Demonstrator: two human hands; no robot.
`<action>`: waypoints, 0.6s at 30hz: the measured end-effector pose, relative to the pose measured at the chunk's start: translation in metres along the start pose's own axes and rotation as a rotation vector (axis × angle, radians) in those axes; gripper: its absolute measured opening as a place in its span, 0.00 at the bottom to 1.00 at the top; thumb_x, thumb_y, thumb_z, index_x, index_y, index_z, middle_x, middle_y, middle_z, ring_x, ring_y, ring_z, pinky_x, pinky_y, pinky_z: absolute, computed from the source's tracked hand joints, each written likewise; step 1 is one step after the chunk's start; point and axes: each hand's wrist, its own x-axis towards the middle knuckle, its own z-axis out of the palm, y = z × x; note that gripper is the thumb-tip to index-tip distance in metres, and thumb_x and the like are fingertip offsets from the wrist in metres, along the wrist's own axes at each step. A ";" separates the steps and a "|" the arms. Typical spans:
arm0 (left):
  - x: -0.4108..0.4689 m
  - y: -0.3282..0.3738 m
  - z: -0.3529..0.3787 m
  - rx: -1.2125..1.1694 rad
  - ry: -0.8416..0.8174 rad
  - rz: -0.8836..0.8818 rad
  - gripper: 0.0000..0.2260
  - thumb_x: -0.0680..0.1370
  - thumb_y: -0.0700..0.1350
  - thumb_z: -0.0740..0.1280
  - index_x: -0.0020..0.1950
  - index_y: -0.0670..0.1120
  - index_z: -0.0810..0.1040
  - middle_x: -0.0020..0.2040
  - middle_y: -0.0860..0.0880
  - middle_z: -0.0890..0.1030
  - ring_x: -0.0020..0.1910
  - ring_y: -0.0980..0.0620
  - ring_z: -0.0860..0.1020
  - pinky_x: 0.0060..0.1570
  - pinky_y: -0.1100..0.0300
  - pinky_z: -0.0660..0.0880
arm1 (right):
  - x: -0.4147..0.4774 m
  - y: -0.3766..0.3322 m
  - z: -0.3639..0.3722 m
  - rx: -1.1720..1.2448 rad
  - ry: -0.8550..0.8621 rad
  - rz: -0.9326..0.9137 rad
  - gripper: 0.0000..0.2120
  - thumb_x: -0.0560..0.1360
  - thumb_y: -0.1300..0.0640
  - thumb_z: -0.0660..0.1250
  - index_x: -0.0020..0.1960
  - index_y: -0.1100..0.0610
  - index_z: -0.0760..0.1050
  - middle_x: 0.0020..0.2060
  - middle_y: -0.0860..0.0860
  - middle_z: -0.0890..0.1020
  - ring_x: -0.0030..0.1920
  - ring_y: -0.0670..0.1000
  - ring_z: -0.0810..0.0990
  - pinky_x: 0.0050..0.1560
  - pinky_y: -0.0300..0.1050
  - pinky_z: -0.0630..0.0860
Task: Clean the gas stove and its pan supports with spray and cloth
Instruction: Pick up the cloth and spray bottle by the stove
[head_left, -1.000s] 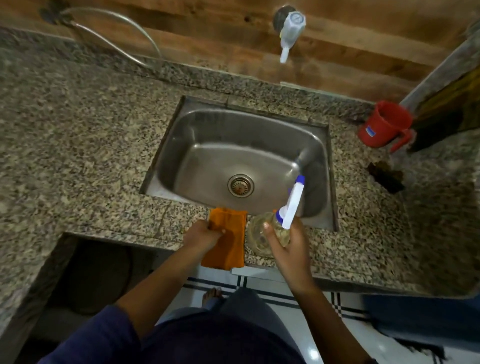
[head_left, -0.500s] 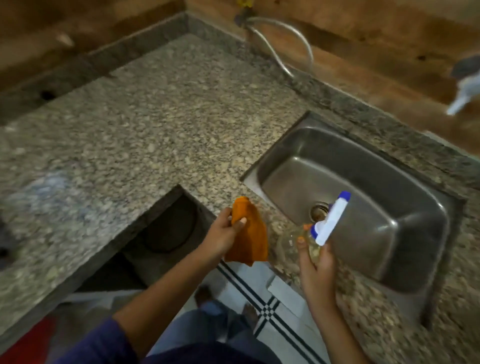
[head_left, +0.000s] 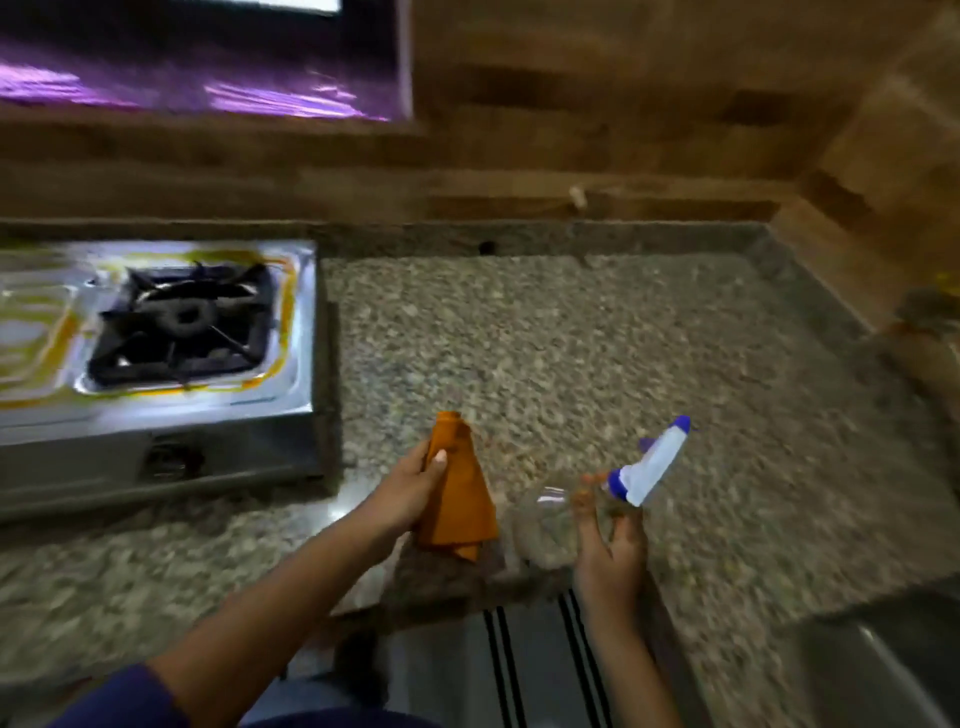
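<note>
A steel gas stove (head_left: 291, 364) stands on the granite counter at the left, with yellow-orange stains around its burner well. A black pan support (head_left: 182, 322) sits over the burner. My left hand (head_left: 410, 488) grips an orange cloth (head_left: 457, 499) that hangs over the counter's front edge, right of the stove. My right hand (head_left: 608, 551) holds a clear spray bottle (head_left: 550, 525) with a white and blue nozzle (head_left: 654, 462) pointing up and right. Both hands are held apart from the stove.
Speckled granite counter (head_left: 597, 364) stretches from the stove to the right corner. A wooden wall (head_left: 623, 130) runs behind it. The corner of the steel sink (head_left: 878, 670) shows at the bottom right. Tiled floor (head_left: 519, 670) lies below.
The view has swung left from the sink to the stove. Both hands have come along, still holding the cloth and the spray bottle.
</note>
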 end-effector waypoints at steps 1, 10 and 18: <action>0.015 0.003 -0.017 -0.035 0.009 -0.006 0.18 0.83 0.51 0.57 0.73 0.53 0.65 0.66 0.50 0.74 0.58 0.51 0.76 0.57 0.54 0.73 | 0.011 -0.005 0.025 0.005 -0.012 0.014 0.25 0.74 0.43 0.68 0.64 0.58 0.74 0.59 0.50 0.79 0.58 0.39 0.77 0.61 0.32 0.70; 0.108 0.015 -0.070 -0.180 0.030 -0.083 0.24 0.78 0.42 0.68 0.71 0.55 0.64 0.62 0.48 0.76 0.54 0.47 0.77 0.44 0.53 0.77 | 0.074 -0.010 0.148 -0.029 -0.101 -0.002 0.12 0.78 0.51 0.66 0.59 0.39 0.71 0.54 0.35 0.77 0.54 0.32 0.76 0.50 0.26 0.71; 0.123 -0.005 -0.071 0.361 0.225 -0.082 0.26 0.78 0.42 0.66 0.74 0.50 0.62 0.68 0.46 0.72 0.63 0.43 0.73 0.52 0.55 0.70 | 0.089 0.006 0.151 -0.100 -0.183 -0.023 0.18 0.77 0.50 0.64 0.67 0.43 0.68 0.60 0.45 0.77 0.61 0.38 0.74 0.56 0.25 0.69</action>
